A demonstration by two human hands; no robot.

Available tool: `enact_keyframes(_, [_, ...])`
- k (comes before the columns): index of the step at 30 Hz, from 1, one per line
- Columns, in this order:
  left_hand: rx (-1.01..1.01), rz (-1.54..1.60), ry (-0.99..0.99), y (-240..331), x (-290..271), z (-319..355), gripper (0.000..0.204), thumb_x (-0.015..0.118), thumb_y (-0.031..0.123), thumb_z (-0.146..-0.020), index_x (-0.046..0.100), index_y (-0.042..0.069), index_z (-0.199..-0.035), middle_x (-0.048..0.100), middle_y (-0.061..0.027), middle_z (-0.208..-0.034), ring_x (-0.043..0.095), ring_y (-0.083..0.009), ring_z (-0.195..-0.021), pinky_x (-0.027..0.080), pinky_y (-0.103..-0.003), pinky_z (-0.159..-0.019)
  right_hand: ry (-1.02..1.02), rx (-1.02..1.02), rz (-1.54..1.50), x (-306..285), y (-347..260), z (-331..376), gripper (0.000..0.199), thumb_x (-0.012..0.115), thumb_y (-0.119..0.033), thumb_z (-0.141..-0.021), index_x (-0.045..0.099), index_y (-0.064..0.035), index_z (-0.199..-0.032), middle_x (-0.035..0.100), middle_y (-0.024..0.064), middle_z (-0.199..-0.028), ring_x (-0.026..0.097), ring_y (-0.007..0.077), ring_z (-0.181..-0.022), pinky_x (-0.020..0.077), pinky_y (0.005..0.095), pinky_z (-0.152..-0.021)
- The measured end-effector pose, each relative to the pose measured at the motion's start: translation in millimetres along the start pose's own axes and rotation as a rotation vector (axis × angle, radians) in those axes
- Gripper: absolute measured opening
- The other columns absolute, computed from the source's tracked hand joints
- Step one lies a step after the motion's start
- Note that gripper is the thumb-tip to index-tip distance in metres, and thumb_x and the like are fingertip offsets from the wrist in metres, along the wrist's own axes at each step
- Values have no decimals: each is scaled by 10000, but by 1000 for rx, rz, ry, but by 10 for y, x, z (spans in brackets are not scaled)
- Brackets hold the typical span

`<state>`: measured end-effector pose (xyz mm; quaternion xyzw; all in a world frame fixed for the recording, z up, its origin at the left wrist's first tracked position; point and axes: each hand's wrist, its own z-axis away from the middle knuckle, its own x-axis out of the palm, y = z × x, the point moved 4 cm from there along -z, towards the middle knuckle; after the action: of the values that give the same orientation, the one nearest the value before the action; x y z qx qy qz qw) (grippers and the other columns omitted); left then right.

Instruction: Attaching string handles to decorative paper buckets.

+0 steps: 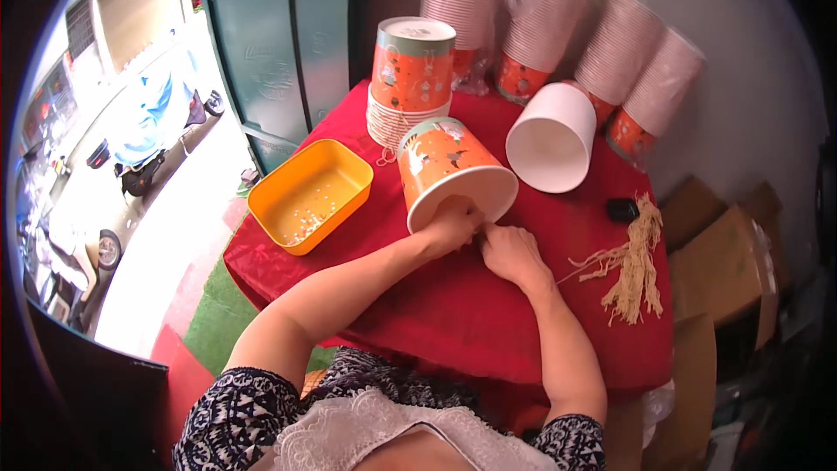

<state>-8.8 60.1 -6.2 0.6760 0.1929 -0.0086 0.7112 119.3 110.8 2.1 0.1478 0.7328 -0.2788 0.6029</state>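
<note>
An orange printed paper bucket (447, 160) lies tipped on the red-covered table, its white mouth facing me. My left hand (455, 225) is at the mouth, partly inside the rim, with its fingers curled closed. Against the lower right of the rim, my right hand (513, 253) has its fingers pinched together close to the left fingertips. Whatever lies between the fingers is too small or hidden to make out. To the right lies a bundle of beige strings (641, 266), with a few strands trailing toward my right wrist. A yellow plastic tray (347, 163) on the left holds small white bits.
Behind the bucket stands a stack of upturned orange buckets (412, 70). A white bucket (552, 138) lies on its side at right. Tall wrapped stacks of buckets (545, 13) line the wall. A small black object (622, 209) touches the strings. Cardboard (719, 266) leans beyond the table (418, 323).
</note>
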Motion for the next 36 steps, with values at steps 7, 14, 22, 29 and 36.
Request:
enact_keyframes(7, [51, -6, -95, 7, -25, -21, 195, 554, 100, -904, 627, -51, -803, 597, -90, -652, 574, -159, -510, 482, -290, -456, 116, 2, -781, -230, 158, 17, 223, 575, -148, -911, 608, 65, -854, 591, 150, -682, 557, 125, -683, 479, 339, -637])
enact_keyframes(14, [88, -37, -126, -51, 24, -17, 198, 597, 118, -901, 622, -59, -817, 607, -95, -678, 588, -158, -536, 493, -285, -480, 202, 33, -1018, -271, 192, 42, 175, 588, -102, -930, 654, 36, -845, 624, 17, -705, 535, 66, -675, 441, 264, -593])
enact_keyframes(22, [15, 1, -28, -5, -9, 53, 190, 603, 141, -924, 595, -47, -896, 602, -89, -715, 588, -155, -544, 492, -289, -473, 230, -106, -1003, -286, 52, 62, 153, 531, -28, -918, 669, 31, -887, 634, 1, -762, 554, 64, -714, 464, 238, -637])
enact_keyframes(29, [30, 18, -97, -10, -4, 20, 169, 582, 136, -938, 579, -28, -897, 590, -74, -710, 577, -148, -557, 493, -281, -503, 343, -134, -371, -208, 164, 61, 216, 535, -41, -845, 686, 20, -987, 705, 172, -828, 693, 286, -741, 538, 365, -679])
enact_keyframes(36, [95, 38, -100, 1, -42, 65, 112, 585, 77, -916, 543, -26, -909, 602, -94, -716, 605, -158, -579, 519, -281, -523, 317, -71, -394, -145, 92, 58, 269, 539, -89, -866, 679, -37, -1090, 686, 218, -859, 676, 391, -812, 555, 467, -698])
